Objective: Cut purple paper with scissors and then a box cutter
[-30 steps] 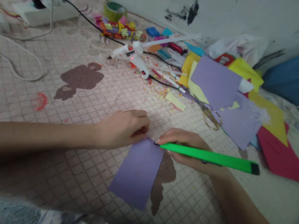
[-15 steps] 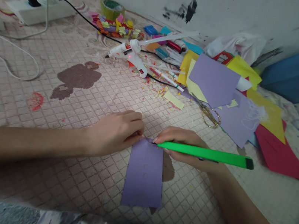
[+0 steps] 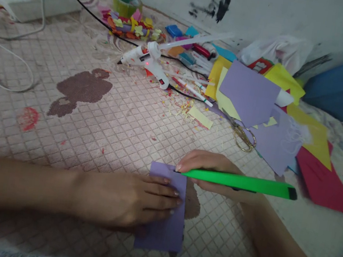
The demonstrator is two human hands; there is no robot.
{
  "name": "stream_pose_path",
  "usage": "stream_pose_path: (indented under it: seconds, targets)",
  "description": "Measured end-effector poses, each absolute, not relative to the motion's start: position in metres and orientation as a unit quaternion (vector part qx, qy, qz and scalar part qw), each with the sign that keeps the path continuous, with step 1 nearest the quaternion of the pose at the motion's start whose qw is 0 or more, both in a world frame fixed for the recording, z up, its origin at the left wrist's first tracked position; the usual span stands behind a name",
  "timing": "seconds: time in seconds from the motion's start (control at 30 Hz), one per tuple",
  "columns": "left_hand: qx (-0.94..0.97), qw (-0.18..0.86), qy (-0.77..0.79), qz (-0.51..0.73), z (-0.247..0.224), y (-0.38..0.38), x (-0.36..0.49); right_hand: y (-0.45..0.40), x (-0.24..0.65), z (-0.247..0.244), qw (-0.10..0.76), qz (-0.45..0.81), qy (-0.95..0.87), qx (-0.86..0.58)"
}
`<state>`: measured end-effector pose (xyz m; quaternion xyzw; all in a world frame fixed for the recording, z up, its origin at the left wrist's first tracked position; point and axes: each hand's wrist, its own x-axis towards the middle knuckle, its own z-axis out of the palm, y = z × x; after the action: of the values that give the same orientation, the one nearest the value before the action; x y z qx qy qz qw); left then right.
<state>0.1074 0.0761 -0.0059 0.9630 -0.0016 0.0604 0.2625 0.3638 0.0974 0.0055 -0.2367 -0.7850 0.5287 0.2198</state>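
My left hand (image 3: 122, 200) flat, fingers out, on smooth purple paper (image 3: 164, 235), six o'clock. My right hand (image 3: 210, 162) pinches long green stick (image 3: 240, 182), four o'clock. Crisscross cloth (image 3: 119, 133) under. Gold scissors (image 3: 238, 130), round loops, three o'clock.

The left hand (image 3: 130, 202), right hand (image 3: 210, 162) and 2 slim forearms (image 3: 17, 185) are bare.

Left hand (image 3: 130, 199) shifted from top edge of purple paper (image 3: 163, 240) to lower down, uncurled, lying flat across it.
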Motion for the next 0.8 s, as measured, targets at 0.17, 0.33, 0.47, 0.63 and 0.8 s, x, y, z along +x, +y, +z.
stream_pose_path:
  seconds: [0.17, 0.33, 0.47, 0.63, 0.8]
  targets:
    - [0.964, 0.258, -0.010, 0.062, -0.0035, 0.0778, 0.1062, 0.1019, 0.3665, 0.0057, 0.208, 0.539, -0.782, -0.235]
    - [0.963, 0.263, -0.010, 0.061, -0.0052, 0.0775, 0.1057, 0.1044, 0.3679, 0.0042, 0.205, 0.547, -0.778, -0.230]
    - [0.961, 0.262, -0.012, 0.088, -0.0059, 0.0769, 0.1060, 0.1047, 0.3689, 0.0032, 0.209, 0.552, -0.775, -0.227]
    - [0.961, 0.258, -0.011, 0.095, -0.0074, 0.0760, 0.1061, 0.1047, 0.3703, 0.0017, 0.206, 0.550, -0.776, -0.231]
    - [0.961, 0.259, -0.009, 0.100, -0.0083, 0.0756, 0.1058, 0.1050, 0.3704, 0.0019, 0.206, 0.545, -0.781, -0.226]
